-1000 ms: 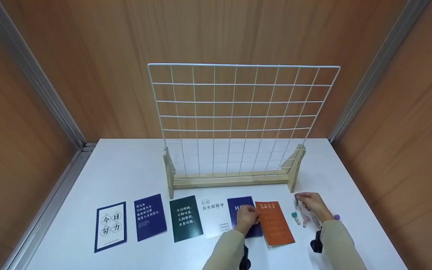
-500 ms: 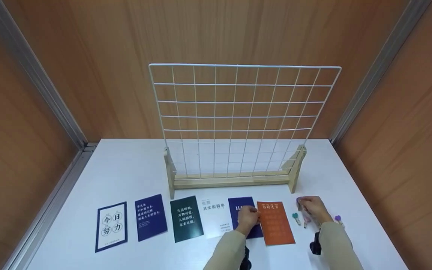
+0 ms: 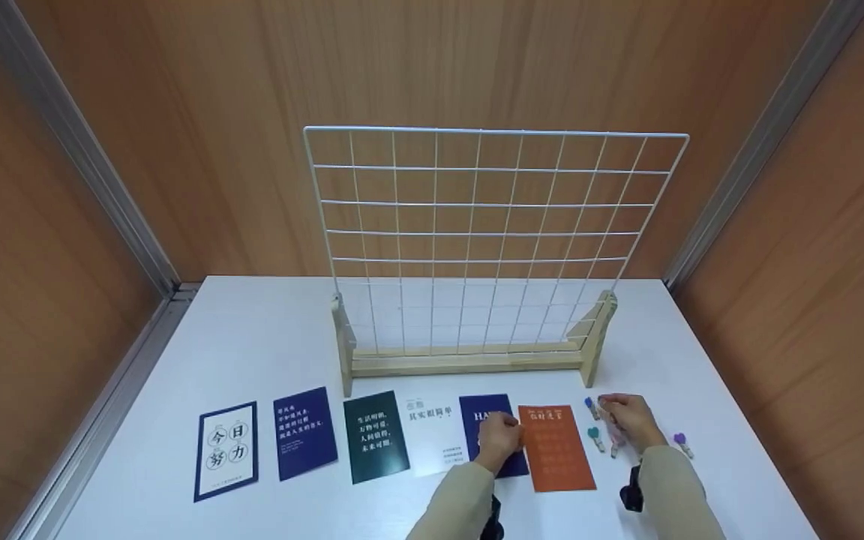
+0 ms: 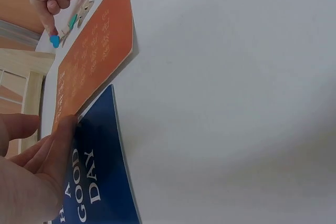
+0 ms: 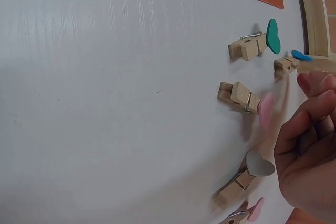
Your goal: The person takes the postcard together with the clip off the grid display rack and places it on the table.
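My left hand lies on the dark blue "Good Day" card. Its fingertips rest on that card's corner, right beside the orange card. To the right, my right hand hovers with curled fingers over several wooden heart clips. Its fingertip is at the blue-heart clip, which lies on the table. Whether the fingers grip that clip is unclear.
A white wire grid stands in a wooden base behind the cards. Left of my hands lie white, dark green, blue and blue-framed cards. Teal, pink and grey heart clips lie nearby.
My right hand has sunk from a raised position toward the table, and the blue-heart clip now lies beside its fingertips. The left hand has stayed on the blue card.
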{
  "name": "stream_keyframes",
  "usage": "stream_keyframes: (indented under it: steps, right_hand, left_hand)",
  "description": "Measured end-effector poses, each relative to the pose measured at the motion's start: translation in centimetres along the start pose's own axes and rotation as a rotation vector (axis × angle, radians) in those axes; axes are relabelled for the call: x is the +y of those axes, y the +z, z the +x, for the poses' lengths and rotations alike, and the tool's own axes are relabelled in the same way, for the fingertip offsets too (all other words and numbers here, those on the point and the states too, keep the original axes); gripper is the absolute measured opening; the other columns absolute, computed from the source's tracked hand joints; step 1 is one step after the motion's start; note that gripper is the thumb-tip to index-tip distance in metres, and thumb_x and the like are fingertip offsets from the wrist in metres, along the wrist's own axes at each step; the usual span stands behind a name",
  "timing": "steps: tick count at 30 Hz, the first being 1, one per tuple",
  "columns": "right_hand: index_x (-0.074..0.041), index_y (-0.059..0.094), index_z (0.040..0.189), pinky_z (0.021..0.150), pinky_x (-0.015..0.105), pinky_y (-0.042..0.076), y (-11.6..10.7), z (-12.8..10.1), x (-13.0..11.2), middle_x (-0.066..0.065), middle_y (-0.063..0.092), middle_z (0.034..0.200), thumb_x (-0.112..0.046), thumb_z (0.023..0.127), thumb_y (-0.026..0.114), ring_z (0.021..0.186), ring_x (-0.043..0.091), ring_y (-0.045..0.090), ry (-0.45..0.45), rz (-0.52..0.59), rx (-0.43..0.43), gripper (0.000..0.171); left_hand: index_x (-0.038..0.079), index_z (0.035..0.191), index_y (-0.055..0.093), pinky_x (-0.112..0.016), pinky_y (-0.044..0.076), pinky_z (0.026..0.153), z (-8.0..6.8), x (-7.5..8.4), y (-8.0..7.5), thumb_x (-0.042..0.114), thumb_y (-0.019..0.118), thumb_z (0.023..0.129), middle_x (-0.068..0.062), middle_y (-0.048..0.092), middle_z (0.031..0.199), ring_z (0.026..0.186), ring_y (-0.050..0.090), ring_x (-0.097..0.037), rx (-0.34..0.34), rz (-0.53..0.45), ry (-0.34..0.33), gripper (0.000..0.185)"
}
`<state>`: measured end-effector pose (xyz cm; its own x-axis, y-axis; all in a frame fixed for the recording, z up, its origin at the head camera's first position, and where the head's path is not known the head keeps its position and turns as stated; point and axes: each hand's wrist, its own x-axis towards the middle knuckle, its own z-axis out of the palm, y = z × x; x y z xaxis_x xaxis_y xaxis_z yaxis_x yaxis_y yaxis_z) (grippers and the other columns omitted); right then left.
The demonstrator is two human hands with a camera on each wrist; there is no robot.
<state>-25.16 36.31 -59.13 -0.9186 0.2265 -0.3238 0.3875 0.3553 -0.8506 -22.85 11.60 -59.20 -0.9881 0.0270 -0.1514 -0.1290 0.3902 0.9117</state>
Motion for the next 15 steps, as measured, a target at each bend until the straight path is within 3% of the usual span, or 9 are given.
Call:
stream_keyframes:
  steps: [7, 15]
  right_hand:
    - [0.007, 0.053, 0.114, 0.051, 0.024, 0.039, -0.5, 0.2, 0.3, 0.006, 0.052, 0.074, -0.013, 0.089, 0.049, 0.059, 0.012, 0.046, -0.002, 0.026, 0.033, 0.032]
    - [0.004, 0.049, 0.120, 0.056, 0.028, 0.041, -1.3, -0.5, -0.3, 0.009, 0.052, 0.077, -0.017, 0.092, 0.046, 0.063, 0.015, 0.047, -0.003, 0.016, 0.023, 0.035]
  left_hand:
    - [0.000, 0.081, 0.062, -0.023, 0.044, 0.044, 0.3, -0.1, -0.6, 0.005, 0.059, 0.079, -0.002, 0.056, 0.057, 0.048, 0.054, -0.011, -0.015, -0.072, 0.045, 0.006]
    - [-0.001, 0.084, 0.062, -0.023, 0.046, 0.046, 0.8, 0.7, -3.1, 0.007, 0.058, 0.082, -0.002, 0.057, 0.062, 0.056, 0.058, -0.016, -0.027, -0.092, 0.145, 0.009]
